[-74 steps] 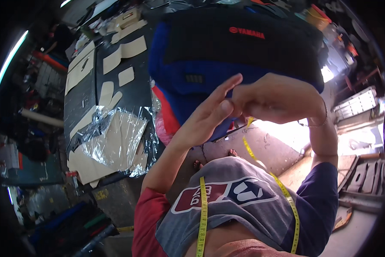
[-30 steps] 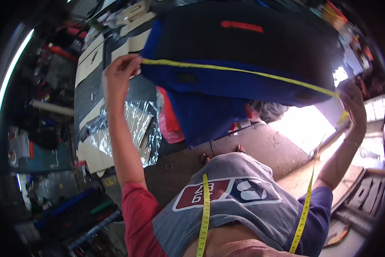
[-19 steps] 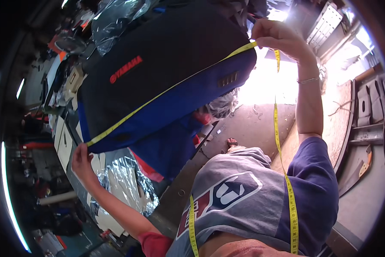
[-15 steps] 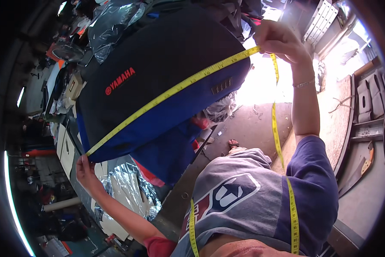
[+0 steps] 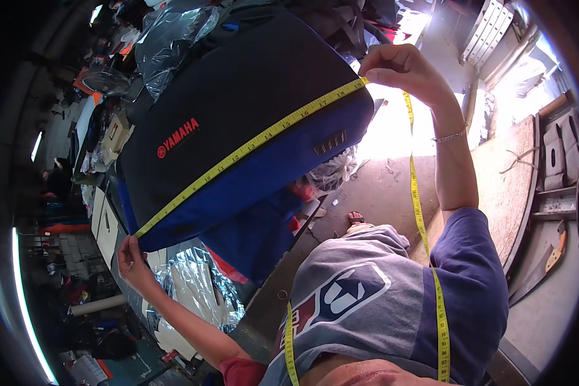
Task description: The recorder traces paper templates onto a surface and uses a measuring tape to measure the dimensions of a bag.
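A yellow tape measure [image 5: 257, 139] is stretched taut across a black and blue fabric cover [image 5: 238, 83], along the seam where the two colours meet. At the cover's lower left corner my left hand [image 5: 133, 264] pinches one stretch of the tape. My right hand [image 5: 402, 71] pinches it at the cover's upper right corner, thumb against the curled fingers. From there the tape hangs loose, runs down to my shoulder and passes round my neck. Red lettering marks the black part, and a small dark patch [image 5: 330, 143] sits on the blue part.
Clear plastic wrap [image 5: 173, 38] lies behind the cover. Silvery plastic sheeting [image 5: 202, 283] and pale flat pieces lie on the table below it. A saw [image 5: 547, 264] with a wooden handle lies at right beside a wooden board [image 5: 495, 186]. A fan [image 5: 106, 80] stands far left.
My right hand has moved left and slightly down, now right at the cover's edge. My left hand has shifted slightly right. The tape is still taut across the cover.
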Available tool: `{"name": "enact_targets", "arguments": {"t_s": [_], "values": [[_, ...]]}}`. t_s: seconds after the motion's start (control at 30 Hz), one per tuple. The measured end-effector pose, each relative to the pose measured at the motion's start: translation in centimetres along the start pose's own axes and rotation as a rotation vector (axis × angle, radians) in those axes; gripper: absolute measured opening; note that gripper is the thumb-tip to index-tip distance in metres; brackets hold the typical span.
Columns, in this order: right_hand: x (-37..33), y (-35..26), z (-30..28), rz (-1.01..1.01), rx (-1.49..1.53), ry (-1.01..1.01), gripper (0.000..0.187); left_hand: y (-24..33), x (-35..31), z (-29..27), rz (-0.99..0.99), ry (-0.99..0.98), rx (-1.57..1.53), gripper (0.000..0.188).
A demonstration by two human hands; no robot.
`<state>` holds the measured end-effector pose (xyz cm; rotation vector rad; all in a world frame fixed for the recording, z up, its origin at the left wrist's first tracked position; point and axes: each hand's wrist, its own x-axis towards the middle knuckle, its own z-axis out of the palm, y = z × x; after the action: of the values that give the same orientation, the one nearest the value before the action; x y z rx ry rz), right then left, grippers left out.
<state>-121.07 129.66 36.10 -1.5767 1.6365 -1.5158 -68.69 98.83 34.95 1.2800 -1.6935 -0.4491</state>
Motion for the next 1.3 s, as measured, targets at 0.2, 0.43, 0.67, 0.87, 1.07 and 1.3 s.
{"name": "enact_targets", "arguments": {"t_s": [0.2,0.43,0.67,0.87,1.07,1.3], "values": [[0.0,0.2,0.9,0.021,-0.113,-0.015,0.016,-0.1,-0.3,-0.2,-0.005,0.015,0.076,0.028],[-0.1,0.1,0.4,0.137,-0.220,0.014,0.026,-0.4,-0.9,-0.5,-0.103,0.033,0.032,0.034],[-1.8,-1.0,-0.2,0.078,-0.233,0.028,0.025,1.1,-4.5,-0.6,-0.187,0.063,0.109,0.033],[-1.2,-3.9,1.5,-0.031,-0.065,0.126,0.007,-0.6,-9.4,-1.4,-0.195,0.113,0.058,0.033],[2.1,-4.8,3.8,-0.062,-0.545,0.156,0.007,-1.6,-12.8,-1.6,-0.129,0.171,-0.183,0.027],[3.1,-2.0,2.3,0.069,-0.449,0.183,0.009,0.3,-13.1,-0.1,-0.132,0.211,-0.230,0.021]]}}
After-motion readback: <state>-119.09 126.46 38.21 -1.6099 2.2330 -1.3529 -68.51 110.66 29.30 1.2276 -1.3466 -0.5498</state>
